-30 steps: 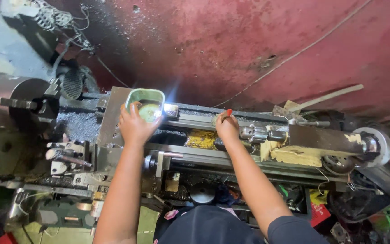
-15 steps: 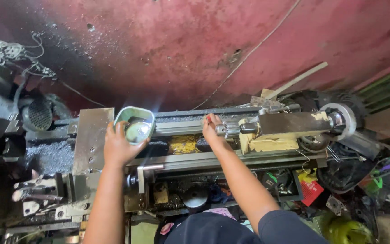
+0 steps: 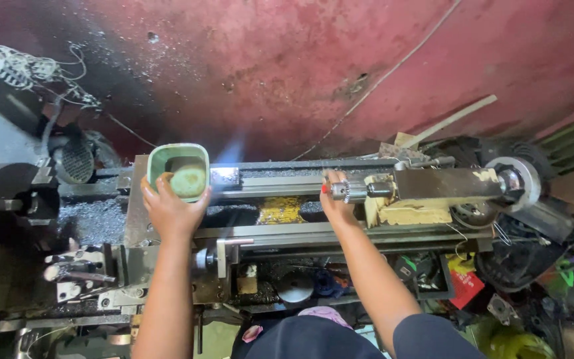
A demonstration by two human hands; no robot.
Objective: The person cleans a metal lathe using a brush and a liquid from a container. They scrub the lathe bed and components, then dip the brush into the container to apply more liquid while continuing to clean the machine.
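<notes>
Both forearms are bare. The right hand [image 3: 335, 199] shows a red-painted nail at its ten o'clock edge. A dark navy short sleeve [image 3: 433, 339] covers the right upper arm; dark clothing spans the torso.

A stained red wall [image 3: 287, 66] rose beyond the hands, with a thin cable [image 3: 393, 73] running across it. Cluttered floor [image 3: 533, 299] lay to the right, tangled wires [image 3: 34, 70] far left.

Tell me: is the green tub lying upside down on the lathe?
No: the green tub sits open side up, with the left hand gripping its near rim.
</notes>
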